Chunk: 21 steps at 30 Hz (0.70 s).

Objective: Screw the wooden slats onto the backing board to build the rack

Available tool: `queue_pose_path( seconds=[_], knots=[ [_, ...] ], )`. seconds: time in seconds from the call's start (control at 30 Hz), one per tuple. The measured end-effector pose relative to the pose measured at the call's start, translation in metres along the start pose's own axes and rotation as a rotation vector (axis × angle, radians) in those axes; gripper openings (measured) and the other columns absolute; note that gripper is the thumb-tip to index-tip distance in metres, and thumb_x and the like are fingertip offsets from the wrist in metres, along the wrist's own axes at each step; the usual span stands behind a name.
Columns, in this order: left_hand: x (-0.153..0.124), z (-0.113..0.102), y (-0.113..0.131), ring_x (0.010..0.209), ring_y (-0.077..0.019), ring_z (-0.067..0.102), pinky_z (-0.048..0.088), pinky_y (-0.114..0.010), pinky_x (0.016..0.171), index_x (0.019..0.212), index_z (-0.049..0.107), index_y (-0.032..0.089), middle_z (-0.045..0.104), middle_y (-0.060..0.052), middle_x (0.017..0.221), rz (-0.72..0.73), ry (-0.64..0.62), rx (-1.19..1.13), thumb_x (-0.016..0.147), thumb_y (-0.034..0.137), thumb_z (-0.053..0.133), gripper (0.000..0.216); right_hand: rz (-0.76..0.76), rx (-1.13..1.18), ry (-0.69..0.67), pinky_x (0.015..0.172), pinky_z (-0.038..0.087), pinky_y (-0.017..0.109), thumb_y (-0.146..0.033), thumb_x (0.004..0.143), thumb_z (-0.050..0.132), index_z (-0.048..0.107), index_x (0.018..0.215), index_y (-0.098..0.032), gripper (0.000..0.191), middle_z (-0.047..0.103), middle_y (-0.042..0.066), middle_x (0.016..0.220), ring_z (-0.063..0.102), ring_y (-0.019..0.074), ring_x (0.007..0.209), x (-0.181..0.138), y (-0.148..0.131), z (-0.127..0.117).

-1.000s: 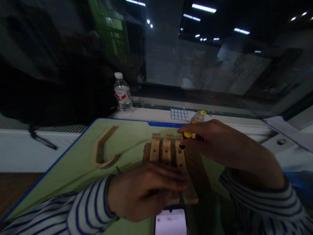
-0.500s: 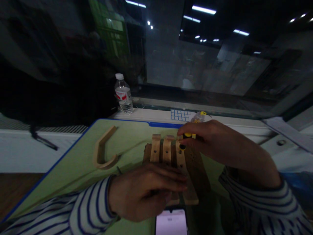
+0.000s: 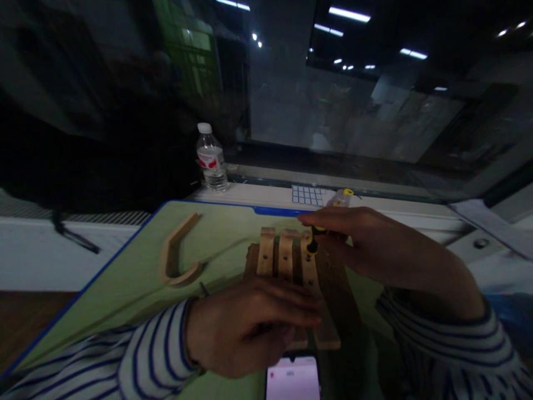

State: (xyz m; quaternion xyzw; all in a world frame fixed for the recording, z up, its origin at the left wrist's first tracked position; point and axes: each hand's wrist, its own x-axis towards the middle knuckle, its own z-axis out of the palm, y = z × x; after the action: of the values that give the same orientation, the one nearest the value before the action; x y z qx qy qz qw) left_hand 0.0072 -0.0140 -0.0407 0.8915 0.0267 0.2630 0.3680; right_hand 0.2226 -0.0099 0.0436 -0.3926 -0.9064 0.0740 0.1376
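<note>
My right hand point(image 3: 370, 241) grips a short screwdriver point(image 3: 313, 244) with a black and yellow handle, upright over the rightmost of three pale wooden hooks point(image 3: 308, 269). The screwdriver's tip is too small to make out, near a hole in that hook. My left hand point(image 3: 250, 322) lies across the hooks with its fingers stretched out, pressing on them and covering their middle parts. Beneath them is a darker wooden board point(image 3: 339, 286). Small dark holes or screw heads show in the hooks.
Another curved wooden hook point(image 3: 166, 255) lies on the left of the green table point(image 3: 137, 272). A lit phone point(image 3: 293, 380) is at the near edge. On the sill stand a water bottle point(image 3: 213, 166), a blue-gridded sheet point(image 3: 307, 195) and a clear item with a yellow top point(image 3: 342, 197).
My right fingers have shifted and spread a little around the screwdriver handle, so more of it shows. My left hand stays in place on the hooks.
</note>
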Motion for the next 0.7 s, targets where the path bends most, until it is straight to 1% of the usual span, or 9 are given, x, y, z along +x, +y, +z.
queue_pose_path(
  seconds=[0.13, 0.3, 0.47, 0.57, 0.7],
  knots=[
    [-0.0003, 0.0005, -0.0013, 0.118, -0.0211, 0.057, 0.045, -0.029, 0.103, 0.118, 0.061, 0.005, 0.064, -0.015, 0.12, 0.002, -0.036, 0.014, 0.088, 0.01, 0.043, 0.034, 0.019, 0.002, 0.005, 0.092, 0.047, 0.032, -0.013, 0.087, 0.048, 0.063, 0.116, -0.024, 0.034, 0.066, 0.002, 0.121, 0.062, 0.0173, 0.106, 0.002, -0.0014, 0.0011],
    [-0.0012, -0.0012, 0.0004, 0.119, -0.0206, 0.056, 0.045, -0.032, 0.102, 0.118, 0.061, 0.007, 0.064, -0.014, 0.122, -0.04, -0.042, 0.008, 0.089, 0.011, 0.041, 0.035, 0.046, -0.019, -0.011, 0.09, 0.046, 0.03, -0.014, 0.088, 0.049, 0.064, 0.112, -0.024, 0.03, 0.066, 0.002, 0.119, 0.063, 0.0168, 0.103, 0.0023, -0.003, -0.0004],
    [-0.0023, -0.0013, -0.0011, 0.122, -0.021, 0.054, 0.044, -0.033, 0.104, 0.119, 0.06, 0.008, 0.063, -0.015, 0.122, -0.033, -0.048, -0.001, 0.088, 0.013, 0.044, 0.035, 0.079, -0.033, -0.01, 0.085, 0.047, 0.03, -0.02, 0.09, 0.049, 0.064, 0.113, -0.024, 0.027, 0.069, 0.003, 0.113, 0.065, 0.017, 0.096, 0.0009, -0.0029, -0.0012],
    [-0.0028, -0.001, -0.0028, 0.123, -0.0207, 0.053, 0.042, -0.033, 0.105, 0.122, 0.059, 0.01, 0.062, -0.014, 0.124, -0.041, -0.066, -0.009, 0.088, 0.012, 0.044, 0.037, 0.093, -0.06, -0.015, 0.083, 0.047, 0.03, -0.021, 0.09, 0.05, 0.064, 0.114, -0.024, 0.028, 0.069, 0.003, 0.112, 0.065, 0.0176, 0.095, 0.0008, -0.0023, -0.0008],
    [-0.0038, -0.0006, -0.0041, 0.123, -0.0202, 0.052, 0.042, -0.033, 0.106, 0.123, 0.058, 0.01, 0.061, -0.014, 0.125, -0.023, -0.051, -0.003, 0.088, 0.011, 0.043, 0.037, 0.109, -0.087, -0.02, 0.082, 0.046, 0.031, -0.026, 0.091, 0.051, 0.062, 0.117, -0.023, 0.029, 0.069, 0.005, 0.109, 0.065, 0.0186, 0.093, 0.0016, -0.0012, -0.0001]
  ],
)
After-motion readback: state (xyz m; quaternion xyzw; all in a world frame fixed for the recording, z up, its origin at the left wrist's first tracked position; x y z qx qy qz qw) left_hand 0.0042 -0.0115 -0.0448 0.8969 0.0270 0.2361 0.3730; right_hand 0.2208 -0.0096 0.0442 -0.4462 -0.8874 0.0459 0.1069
